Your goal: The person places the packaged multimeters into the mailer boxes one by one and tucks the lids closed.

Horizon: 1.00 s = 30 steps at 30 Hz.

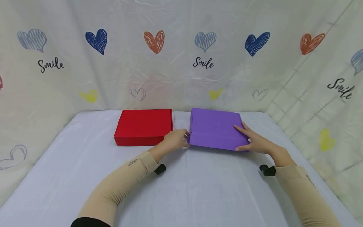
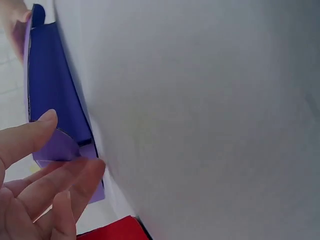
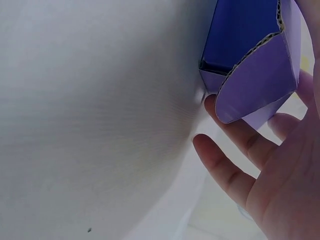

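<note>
A purple cardboard box (image 1: 216, 127) lies on the white table, its front edge lifted and its dark blue inside (image 2: 55, 82) showing in the wrist views. At its left front corner is my left hand (image 1: 176, 139), the thumb against a purple side flap (image 2: 57, 147) and the loosely extended fingers beside the box's side. My right hand (image 1: 259, 143) lies at the right front corner. One of its fingers rests on the lid, and others touch the side near a rounded flap (image 3: 257, 80) that sticks out.
A closed red box (image 1: 144, 124) stands just left of the purple one, behind my left hand and wrist. The white cloth-covered table (image 1: 198, 189) meets a curtain with printed hearts (image 1: 175, 69) at the back. Black wrist devices (image 1: 267, 170) show below both hands.
</note>
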Motion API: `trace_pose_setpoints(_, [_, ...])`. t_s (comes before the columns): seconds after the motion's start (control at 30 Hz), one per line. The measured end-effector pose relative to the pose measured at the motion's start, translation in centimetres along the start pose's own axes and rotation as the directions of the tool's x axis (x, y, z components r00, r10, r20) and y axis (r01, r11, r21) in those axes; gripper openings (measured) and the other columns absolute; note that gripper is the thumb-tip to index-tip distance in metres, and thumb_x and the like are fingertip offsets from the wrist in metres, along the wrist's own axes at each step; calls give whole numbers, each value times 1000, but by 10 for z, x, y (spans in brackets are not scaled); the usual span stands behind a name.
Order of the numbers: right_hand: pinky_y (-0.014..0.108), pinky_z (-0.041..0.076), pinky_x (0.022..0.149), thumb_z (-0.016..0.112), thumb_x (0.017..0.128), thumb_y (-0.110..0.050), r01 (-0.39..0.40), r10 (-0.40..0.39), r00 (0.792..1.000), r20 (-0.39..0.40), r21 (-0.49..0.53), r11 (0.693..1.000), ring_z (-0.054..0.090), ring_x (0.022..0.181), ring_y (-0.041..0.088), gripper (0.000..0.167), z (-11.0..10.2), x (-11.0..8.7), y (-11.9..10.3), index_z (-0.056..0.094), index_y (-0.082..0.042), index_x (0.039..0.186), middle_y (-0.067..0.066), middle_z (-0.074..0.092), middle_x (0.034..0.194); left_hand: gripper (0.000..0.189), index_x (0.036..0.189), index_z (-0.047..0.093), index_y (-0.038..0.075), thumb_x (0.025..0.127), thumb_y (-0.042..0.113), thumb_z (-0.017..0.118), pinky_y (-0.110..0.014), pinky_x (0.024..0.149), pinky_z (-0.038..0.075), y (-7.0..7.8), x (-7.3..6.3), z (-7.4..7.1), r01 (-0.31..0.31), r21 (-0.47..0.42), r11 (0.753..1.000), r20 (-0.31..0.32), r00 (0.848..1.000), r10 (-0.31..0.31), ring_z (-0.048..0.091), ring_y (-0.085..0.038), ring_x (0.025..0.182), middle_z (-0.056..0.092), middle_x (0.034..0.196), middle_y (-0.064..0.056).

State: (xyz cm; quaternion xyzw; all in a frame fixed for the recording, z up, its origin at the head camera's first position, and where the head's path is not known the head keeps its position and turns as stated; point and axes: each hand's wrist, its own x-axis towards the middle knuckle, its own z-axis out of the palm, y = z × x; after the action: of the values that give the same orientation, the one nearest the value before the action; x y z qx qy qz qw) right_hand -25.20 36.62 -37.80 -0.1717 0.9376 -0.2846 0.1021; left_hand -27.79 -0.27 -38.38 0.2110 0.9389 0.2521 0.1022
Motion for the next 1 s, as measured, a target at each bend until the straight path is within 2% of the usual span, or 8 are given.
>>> trace_pose_setpoints(0.1, [74,9,114,86,85,-33,-3,3,1000,6,0,1000,-6,149,56,107,-1,0,-1,18,-5,164,30,-13,165,50,136,62,7,90,16,81,-34,86,56,-4,1,1,6,-139,990,20,1000,-3,67,-22,115,71,125,-7])
trace_pose_setpoints(0.17, [75,9,113,85,85,-33,-4,4,1000,11,4,1000,-6,149,56,107,-1,1,-1,18,-5,164,30,-13,166,51,136,61,4,90,14,80,-36,90,56,-8,2,2,16,-258,966,40,999,-5,67,-23,116,70,126,-11])
trace_pose_setpoints(0.27, [75,9,113,85,86,-32,-7,7,1000,20,9,1000,-6,149,56,106,-3,1,0,18,-5,164,30,-13,165,51,137,60,1,91,12,78,-36,91,57,-12,3,1,49,-425,904,86,996,-14,70,-24,109,68,128,-15])
trace_pose_setpoints(0.4, [75,11,113,84,87,-31,-11,10,999,30,21,1000,-5,149,57,104,-5,1,1,19,-4,163,31,-13,165,53,141,57,0,93,13,76,-36,89,58,-15,3,0,121,-577,808,153,987,-39,72,-23,101,68,128,-16])
trace_pose_setpoints(0.57, [74,14,113,83,88,-31,-11,10,999,36,22,1000,6,147,60,103,-6,0,1,19,-3,163,32,-13,164,54,144,56,0,94,11,75,-35,91,58,-16,1,-1,190,-689,699,207,976,-62,74,-25,100,70,124,-15])
trace_pose_setpoints(0.63, [73,16,113,82,88,-32,-10,9,999,38,18,1000,13,145,61,102,-7,0,0,19,-3,163,33,-12,164,53,143,57,0,94,11,74,-34,92,57,-15,0,-1,203,-716,668,211,975,-71,74,-25,100,71,121,-14])
trace_pose_setpoints(0.73, [72,20,112,82,89,-32,-8,7,999,40,15,1000,23,142,62,102,-7,0,0,19,-2,163,34,-11,164,54,143,58,0,94,13,76,-31,91,57,-15,-1,1,222,-745,629,215,973,-88,74,-24,100,74,116,-12])
trace_pose_setpoints(1.0, [73,19,112,82,89,-32,-11,10,999,43,26,1000,19,143,63,102,-7,0,0,18,-2,163,34,-12,164,58,143,56,-1,94,19,77,-27,90,56,-14,-3,3,275,-795,540,246,961,-128,74,-26,102,74,115,-14])
